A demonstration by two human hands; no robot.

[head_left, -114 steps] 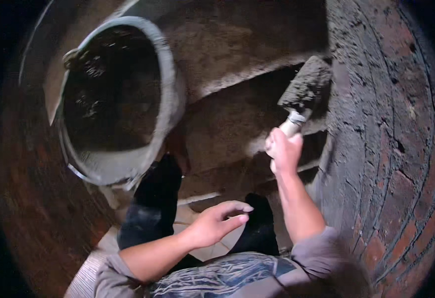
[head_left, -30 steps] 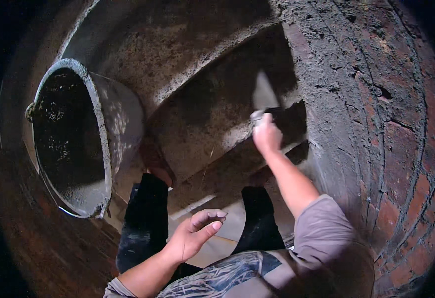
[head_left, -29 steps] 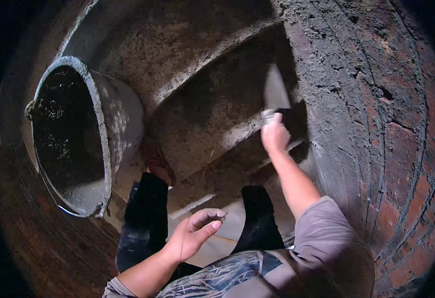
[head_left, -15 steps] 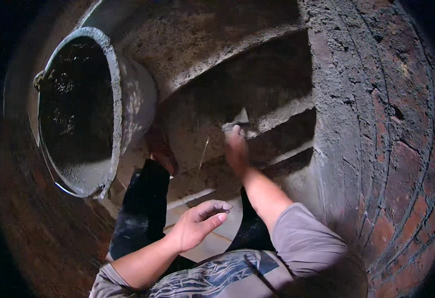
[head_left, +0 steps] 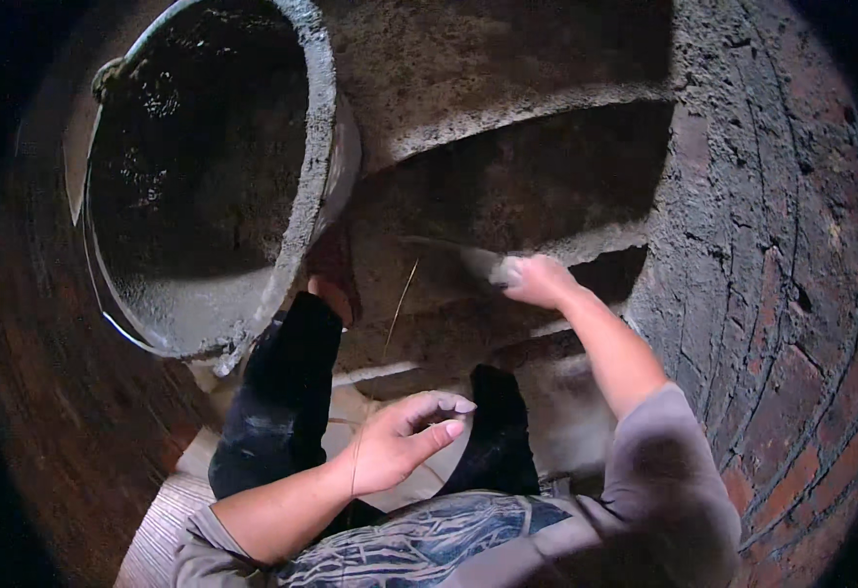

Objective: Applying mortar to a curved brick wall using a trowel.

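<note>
My right hand (head_left: 539, 280) is closed around the handle of a trowel (head_left: 473, 259). The trowel's blade is smeared by motion and points left, over the dark, rough surface in front of me. My left hand (head_left: 405, 441) hovers before my body between my knees, its fingers curved and the thumb apart, with nothing in it. To the left a large bucket (head_left: 316, 147), its rim crusted with grey mortar, leans with its mouth turned toward me. Dark, wet-looking mortar (head_left: 194, 147) shows inside it.
On the right rises a brick wall (head_left: 791, 323) with rough grey mortar across it. My bare foot (head_left: 334, 297) rests beside the bucket. A thin, straw-like strand (head_left: 402, 306) stands out between my legs. Pale bands of light and hard shadows cross the surface ahead.
My right hand with the trowel has moved to the right and slightly down in view. The bucket looks larger and sits higher as the view shifts. My left hand keeps nearly the same pose.
</note>
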